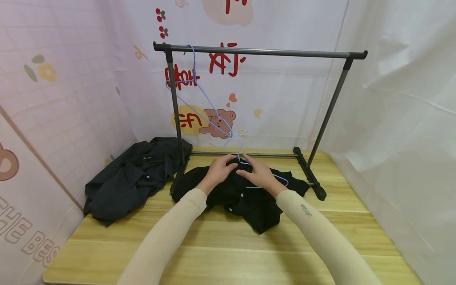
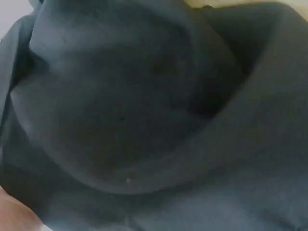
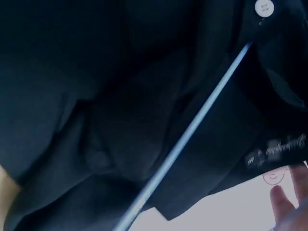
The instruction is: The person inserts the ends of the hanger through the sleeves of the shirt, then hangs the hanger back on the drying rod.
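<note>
head view: the black shirt [image 1: 229,192] is lying at the tabletop's [image 1: 228,253] twelve o'clock, probably handling light and limp, best held at the collar [image 1: 244,166], where left hand [image 1: 220,170] and right hand [image 1: 261,172] are resting, clamped or not i cannot tell.

Dark cloth [image 2: 159,91] almost everywhere — soft, bunched up. Big round fold [image 2: 96,144] bulges in middle, tiny pale speck [image 2: 128,181] low on it. Deep dark dip [image 2: 211,103] to right of fold, then wide smooth cloth. Bit of left hand [image 2: 18,216] by cloth's lower left corner — blurry. Strip of tan tabletop [image 2: 226,3] past cloth's top edge, pale patch [image 2: 12,14] past top left corner.
</note>
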A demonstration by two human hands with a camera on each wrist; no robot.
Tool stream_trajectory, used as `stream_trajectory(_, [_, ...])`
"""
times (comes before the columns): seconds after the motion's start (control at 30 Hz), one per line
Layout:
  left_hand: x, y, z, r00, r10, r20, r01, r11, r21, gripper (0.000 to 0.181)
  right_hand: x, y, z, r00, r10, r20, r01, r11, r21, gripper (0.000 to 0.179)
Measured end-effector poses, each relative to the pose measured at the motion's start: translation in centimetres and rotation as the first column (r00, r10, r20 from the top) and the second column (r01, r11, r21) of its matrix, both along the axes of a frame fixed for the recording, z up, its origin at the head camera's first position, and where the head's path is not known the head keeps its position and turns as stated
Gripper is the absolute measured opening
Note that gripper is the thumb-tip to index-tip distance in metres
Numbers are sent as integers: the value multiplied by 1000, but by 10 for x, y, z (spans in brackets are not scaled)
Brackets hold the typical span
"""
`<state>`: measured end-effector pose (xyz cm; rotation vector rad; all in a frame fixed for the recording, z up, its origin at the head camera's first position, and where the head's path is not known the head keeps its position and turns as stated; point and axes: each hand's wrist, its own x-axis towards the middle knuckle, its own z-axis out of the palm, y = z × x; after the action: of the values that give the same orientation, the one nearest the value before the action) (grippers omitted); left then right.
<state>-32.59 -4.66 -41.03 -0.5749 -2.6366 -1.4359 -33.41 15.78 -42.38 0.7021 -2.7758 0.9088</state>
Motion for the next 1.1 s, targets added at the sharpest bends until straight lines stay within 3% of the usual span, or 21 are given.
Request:
stream_trajectory(0.1, [-1, 3, 1, 999, -26, -19, 26, 999, -19, 32, -1, -3, 6, 1000, -23, -11, 23, 999, 35, 53])
stream_trajectory(0.2, [-4, -3, 1, 999, -25, -21, 23, 996, -83, 31, -3, 1, 12, 1000, -24, -19, 24, 1000, 9, 35])
stream_trajectory(0.37, [-9, -37, 2, 999, 26, 21, -23, 987, -158, 30, -6, 21, 24, 999, -42, 33, 45, 996, -72, 31])
stream_trajectory(0.53, [-13, -76, -3, 986, 62, 152, -50, 995, -86, 39, -11, 48, 28, 992, -111, 56, 117, 984, -132, 28])
stream_trajectory(0.67, [-14, -93, -9, 971, 68, 230, -53, 996, -69, 41, -14, 61, 27, 987, -146, 63, 154, 976, -155, 28])
stream_trajectory(0.73, [-12, -99, -11, 969, 65, 240, -45, 995, -90, 42, -15, 65, 27, 987, -146, 65, 156, 972, -176, 31])
stream_trajectory(0.87, [-9, -110, -19, 969, 70, 236, -43, 992, -118, 23, -13, 73, 32, 984, -170, 59, 179, 964, -199, 36])
stream_trajectory(1.0, [-8, -124, -25, 972, 61, 229, -38, 994, -101, 40, -12, 85, 37, 975, -216, 55, 223, 956, -191, 39])
stream_trajectory(1.1, [-8, -136, -24, 968, 60, 243, -54, 998, -33, 36, -14, 94, 38, 968, -245, 55, 251, 948, -197, 40])
